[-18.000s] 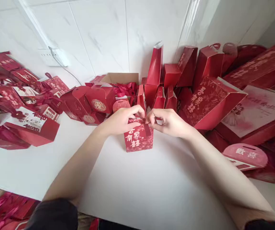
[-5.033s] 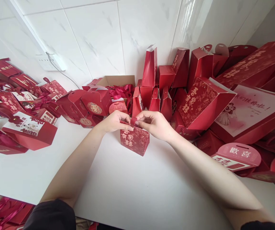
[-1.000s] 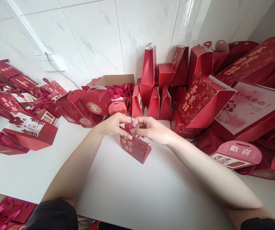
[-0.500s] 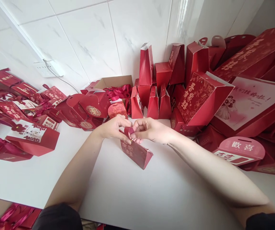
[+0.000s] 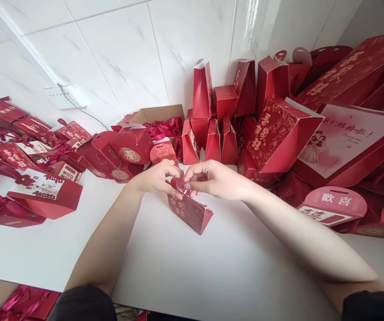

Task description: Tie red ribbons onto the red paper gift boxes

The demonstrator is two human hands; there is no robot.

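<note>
A small red gift bag (image 5: 190, 213) with pale lettering stands on the white table (image 5: 192, 272), its top pinched to a ridge. My left hand (image 5: 158, 177) pinches the left end of that ridge. My right hand (image 5: 212, 179) pinches a short loop of red ribbon (image 5: 179, 184) at the top of the bag. The fingertips of both hands meet over the ribbon, and something small and shiny shows between them.
Three small closed red bags (image 5: 212, 145) stand in a row behind my hands. A cardboard box of red ribbons (image 5: 163, 122) sits by the tiled wall. Larger red boxes and bags (image 5: 278, 133) pile up on the right, flat red boxes (image 5: 41, 196) on the left.
Since a second ago the bag's top has stayed pinched and my fingers have shifted slightly on the ribbon loop. The view tilted a little; the bag sits lower in the picture.
</note>
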